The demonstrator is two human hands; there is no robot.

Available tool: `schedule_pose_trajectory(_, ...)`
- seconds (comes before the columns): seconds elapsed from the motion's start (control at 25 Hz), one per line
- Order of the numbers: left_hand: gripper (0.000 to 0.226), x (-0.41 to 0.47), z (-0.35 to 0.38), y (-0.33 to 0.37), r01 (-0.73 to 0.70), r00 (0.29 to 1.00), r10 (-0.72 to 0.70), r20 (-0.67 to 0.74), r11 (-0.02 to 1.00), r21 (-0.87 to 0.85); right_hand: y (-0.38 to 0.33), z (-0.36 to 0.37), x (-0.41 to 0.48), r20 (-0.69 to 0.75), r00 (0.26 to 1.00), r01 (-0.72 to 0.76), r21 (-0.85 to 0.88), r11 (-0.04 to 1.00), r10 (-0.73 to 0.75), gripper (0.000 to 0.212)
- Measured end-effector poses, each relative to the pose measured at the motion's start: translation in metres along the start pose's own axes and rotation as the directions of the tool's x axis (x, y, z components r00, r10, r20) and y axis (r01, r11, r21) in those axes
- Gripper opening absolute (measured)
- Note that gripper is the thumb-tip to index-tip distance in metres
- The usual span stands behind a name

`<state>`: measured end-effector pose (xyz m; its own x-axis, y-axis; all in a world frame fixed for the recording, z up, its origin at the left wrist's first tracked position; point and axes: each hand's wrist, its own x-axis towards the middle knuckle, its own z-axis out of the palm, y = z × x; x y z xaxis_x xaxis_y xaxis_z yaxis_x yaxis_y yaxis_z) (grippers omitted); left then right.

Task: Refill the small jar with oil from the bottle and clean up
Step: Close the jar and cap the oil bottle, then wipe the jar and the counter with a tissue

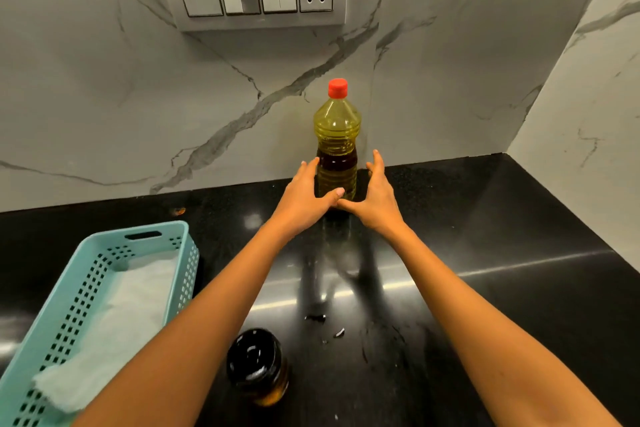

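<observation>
Oil bottle [336,139], red-capped, stands upright at 12 o'clock against the marble wall [104,97]; its base is hidden behind the thumbs. Left hand [304,196] and right hand [375,199] flank it, fingers spread; contact cannot be told. Small jar [258,366], lidded, sits at 6 o'clock, partly covered by the left forearm. Basket [86,295] is cropped at 8 o'clock; bare counter [502,236] lies toward 3 o'clock.

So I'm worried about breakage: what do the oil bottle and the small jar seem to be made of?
The oil bottle looks like clear ribbed plastic with a red plastic cap. The small jar looks like clear glass, judging by its glossy wall, under a shiny black lid; that is less certain.
</observation>
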<state>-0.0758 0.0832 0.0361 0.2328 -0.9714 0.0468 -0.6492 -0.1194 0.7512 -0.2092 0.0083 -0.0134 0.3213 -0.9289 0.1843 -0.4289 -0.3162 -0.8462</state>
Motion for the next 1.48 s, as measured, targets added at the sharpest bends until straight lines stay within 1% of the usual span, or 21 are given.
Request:
schedule_pose_trajectory(0.16,0.074,-0.060,-0.002,-0.001,-0.027,0.999,0.029,-0.014,0.994,0.102,-0.004,-0.006,-0.050,0.015,0.999,0.037,0.008,0.999,-0.037,0.114)
schedule_pose_trajectory(0.32,0.067,-0.130,-0.002,-0.008,0.006,0.998,0.002,-0.059,0.991,0.137,-0.002,-0.014,-0.110,0.034,0.999,-0.003,0.008,1.000,0.003,0.103)
schedule_pose_trajectory(0.52,0.063,-0.201,0.001,-0.018,0.032,0.990,0.001,-0.140,0.972,0.232,0.003,-0.022,-0.183,0.052,0.998,-0.035,-0.029,0.999,0.036,0.089)
schedule_pose_trajectory(0.68,0.058,-0.243,-0.002,-0.032,0.054,0.979,0.005,-0.204,0.957,0.284,0.007,-0.018,-0.230,0.081,0.996,-0.043,-0.035,0.998,0.045,0.081)
schedule_pose_trajectory(0.8,0.059,-0.264,-0.007,-0.044,0.052,0.977,0.028,-0.213,0.931,0.361,0.010,-0.011,-0.256,0.108,0.991,-0.073,-0.026,0.997,0.075,0.077)
schedule_pose_trajectory(0.88,0.060,-0.274,-0.011,-0.051,0.046,0.975,0.041,-0.219,0.923,0.381,0.007,-0.007,-0.267,0.117,0.990,-0.079,-0.042,0.996,0.083,0.075)
schedule_pose_trajectory(0.96,0.059,-0.281,-0.017,-0.055,0.044,0.967,0.057,-0.250,0.924,0.380,-0.002,-0.004,-0.271,0.095,0.995,-0.037,-0.054,0.998,0.042,0.072)
schedule_pose_trajectory(1.12,0.062,-0.290,-0.039,-0.069,0.077,0.935,0.084,-0.346,0.902,0.426,-0.051,0.011,-0.263,0.025,0.991,0.131,-0.047,0.990,-0.130,0.063)
schedule_pose_trajectory(1.2,0.064,-0.295,-0.058,-0.082,0.118,0.917,0.067,-0.392,0.895,0.430,-0.086,0.028,-0.256,0.025,0.971,0.238,-0.047,0.970,-0.237,0.060)
schedule_pose_trajectory(1.32,0.065,-0.304,-0.090,-0.110,0.188,0.902,0.008,-0.432,0.892,0.411,-0.137,0.067,-0.246,0.041,0.918,0.397,-0.040,0.917,-0.395,0.051)
schedule_pose_trajectory(1.4,0.065,-0.309,-0.111,-0.131,0.243,0.902,-0.047,-0.429,0.877,0.414,-0.162,0.099,-0.242,0.094,0.876,0.479,-0.048,0.876,-0.473,0.043)
schedule_pose_trajectory(1.48,0.064,-0.312,-0.128,-0.150,0.277,0.906,-0.077,-0.415,0.850,0.447,-0.176,0.130,-0.234,0.209,0.850,0.507,-0.081,0.858,-0.483,0.036)
